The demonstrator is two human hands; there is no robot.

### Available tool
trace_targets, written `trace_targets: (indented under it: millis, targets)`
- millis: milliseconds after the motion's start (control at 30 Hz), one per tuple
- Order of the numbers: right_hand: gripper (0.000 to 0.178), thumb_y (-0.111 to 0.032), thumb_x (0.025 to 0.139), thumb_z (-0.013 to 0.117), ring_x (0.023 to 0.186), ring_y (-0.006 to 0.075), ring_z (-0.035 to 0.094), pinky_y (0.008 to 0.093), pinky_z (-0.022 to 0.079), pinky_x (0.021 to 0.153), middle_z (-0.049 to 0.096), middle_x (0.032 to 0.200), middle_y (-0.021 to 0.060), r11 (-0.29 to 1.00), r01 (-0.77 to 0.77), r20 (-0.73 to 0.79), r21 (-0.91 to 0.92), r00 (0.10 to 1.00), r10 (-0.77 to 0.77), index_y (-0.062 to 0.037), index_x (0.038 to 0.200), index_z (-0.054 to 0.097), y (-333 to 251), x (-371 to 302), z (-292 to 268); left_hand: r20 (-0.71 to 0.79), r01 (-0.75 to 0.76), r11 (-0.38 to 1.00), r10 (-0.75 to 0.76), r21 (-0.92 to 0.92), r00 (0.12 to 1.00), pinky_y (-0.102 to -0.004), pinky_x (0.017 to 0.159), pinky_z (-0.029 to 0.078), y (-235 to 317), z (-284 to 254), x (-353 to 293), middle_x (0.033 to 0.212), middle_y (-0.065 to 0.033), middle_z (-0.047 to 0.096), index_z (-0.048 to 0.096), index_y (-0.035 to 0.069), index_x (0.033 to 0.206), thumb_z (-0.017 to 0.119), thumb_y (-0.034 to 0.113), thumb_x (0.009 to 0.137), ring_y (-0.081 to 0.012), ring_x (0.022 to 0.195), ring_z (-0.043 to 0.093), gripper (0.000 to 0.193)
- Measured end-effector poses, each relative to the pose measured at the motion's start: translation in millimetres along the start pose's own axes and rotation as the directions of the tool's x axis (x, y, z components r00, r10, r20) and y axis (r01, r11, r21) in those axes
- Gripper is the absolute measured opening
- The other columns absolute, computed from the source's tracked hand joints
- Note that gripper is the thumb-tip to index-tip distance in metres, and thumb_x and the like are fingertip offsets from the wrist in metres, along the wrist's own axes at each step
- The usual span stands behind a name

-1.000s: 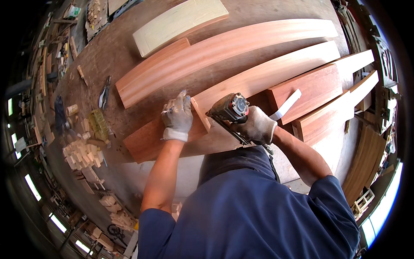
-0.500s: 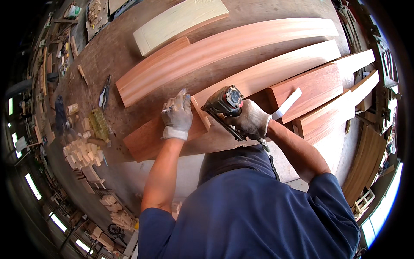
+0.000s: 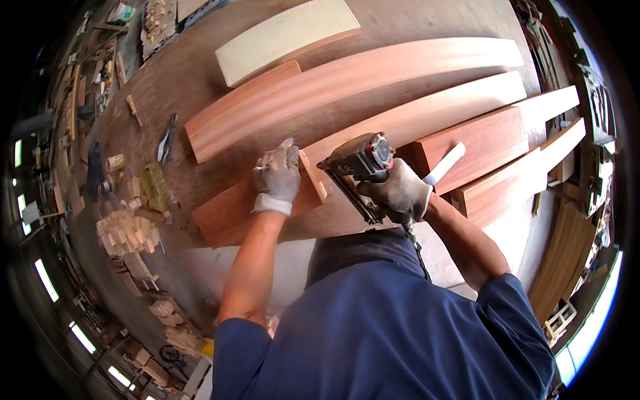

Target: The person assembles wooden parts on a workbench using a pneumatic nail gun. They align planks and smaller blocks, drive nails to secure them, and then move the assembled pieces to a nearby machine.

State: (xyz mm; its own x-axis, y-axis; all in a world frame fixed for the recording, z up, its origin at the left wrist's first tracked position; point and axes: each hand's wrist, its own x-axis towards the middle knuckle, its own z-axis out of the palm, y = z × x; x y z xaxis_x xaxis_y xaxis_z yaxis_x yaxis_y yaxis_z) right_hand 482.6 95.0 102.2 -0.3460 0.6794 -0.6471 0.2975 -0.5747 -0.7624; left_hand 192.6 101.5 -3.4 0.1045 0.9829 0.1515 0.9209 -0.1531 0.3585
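My left hand (image 3: pixel 276 179), in a soiled pale glove, grips the reddish-brown wooden board (image 3: pixel 230 212) on the near side of the bench, its fingers bent over the board's far edge. Beside those fingers, a narrow wood strip (image 3: pixel 313 179) stands across the board's right end. My right hand (image 3: pixel 402 192), gloved too, is closed around the handle of a black nail gun (image 3: pixel 357 160). The gun's nose points left, a small distance to the right of the strip. From its handle an air hose (image 3: pixel 415 241) trails down along my leg.
Long curved planks (image 3: pixel 373 70) lie across the bench (image 3: pixel 427 17). Reddish blocks (image 3: pixel 477 137) with a white strip (image 3: pixel 445 163) on them lie at the right. Pliers (image 3: pixel 167 140), a yellowish clear package (image 3: pixel 155 190) and stacked wood offcuts (image 3: pixel 127 232) are on the left.
The nail gun in my right hand has shifted slightly right and away from the wood strip. My left hand keeps its hold on the board. The whole view has tilted a little.
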Motion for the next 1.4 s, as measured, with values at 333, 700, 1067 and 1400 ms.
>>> trace_targets:
  millis: [333,700,1067,1400]
  targets:
    - [0.03,-0.022,0.1,0.067,0.05,0.0133,0.055,0.026,0.048,0.047,0.056,0.071,-0.0005,0.885,0.179,-0.158,0.43,0.98,-0.122,-0.0033,0.124,0.066,-60,-7,46,-0.361,-0.177,0.941,0.063,-0.29,0.93,-0.053,0.114,0.045,64,-95,-54,0.149,-0.0234,0.058,0.058,0.001,0.146,0.072,0.036,0.098,-0.0435,0.136,0.056,0.061]
    - [0.033,-0.026,0.101,0.07,0.051,0.0195,0.058,0.0379,0.054,0.052,0.055,0.066,0.002,0.751,0.102,-0.01,0.652,0.992,-0.125,-0.0041,0.125,0.064,-70,-17,243,-0.353,-0.158,0.968,0.081,-0.196,0.932,-0.0439,0.087,0.052,-35,-221,-188,0.111,-0.0046,0.063,0.076,0.016,0.111,0.09,0.037,0.075,-0.0276,0.103,0.063,0.044]
    - [0.027,-0.025,0.1,0.069,0.051,0.021,0.054,0.0404,0.051,0.054,0.052,0.065,0.0028,0.808,0.062,0.0,0.586,0.997,-0.076,-0.0086,0.121,0.064,-86,0,308,-0.373,-0.057,0.986,-0.006,-0.158,0.928,-0.0456,0.085,0.05,-82,-225,-219,0.098,-0.0083,0.063,0.069,0.015,0.099,0.085,0.03,0.082,-0.031,0.096,0.062,0.028]
    - [0.035,-0.027,0.102,0.065,0.052,0.0209,0.054,0.0413,0.052,0.058,0.053,0.068,0.0025,0.795,0.051,0.101,0.604,0.985,-0.14,-0.0068,0.13,0.06,-99,28,288,-0.401,-0.078,0.972,-0.017,-0.22,0.916,-0.0481,0.082,0.055,-89,-236,-197,0.101,-0.0109,0.065,0.069,0.01,0.095,0.089,0.026,0.077,-0.0338,0.096,0.063,0.031]
